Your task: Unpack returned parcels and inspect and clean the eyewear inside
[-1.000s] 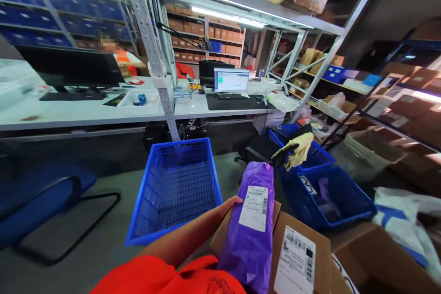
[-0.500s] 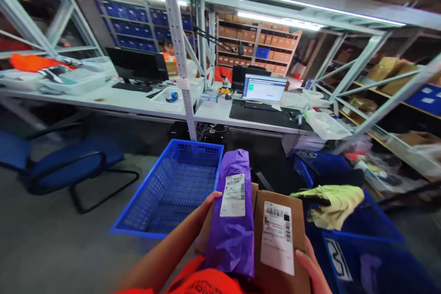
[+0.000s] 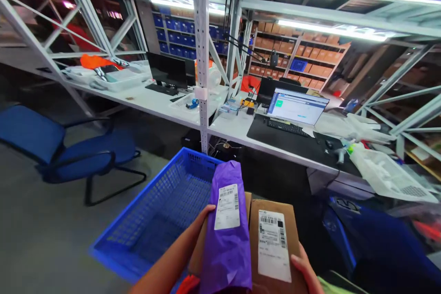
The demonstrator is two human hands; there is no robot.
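Note:
My left hand (image 3: 206,215) is closed on the left side of a purple plastic mailer bag (image 3: 225,248) with a white shipping label. Beside it on the right is a brown cardboard box (image 3: 255,218), also labelled, with my right hand (image 3: 302,264) gripping its right edge. More brown cardboard shows behind and under the purple bag; I cannot tell whether it is a separate box. The packages are pressed together in front of my body. Just beyond my left forearm, a large blue plastic crate (image 3: 119,218) stands on the floor.
A blue chair (image 3: 93,151) stands at the left. Ahead, a metal post (image 3: 201,55) rises at the white desk (image 3: 165,112), which carries monitors, a lit laptop (image 3: 298,106) and trays. More blue bins (image 3: 382,234) stand at the lower right. Shelves with boxes line the back.
My view has turned to the right and closer to the desk, so the desk and chair shift in the picture. Both hands keep their hold on the packages.

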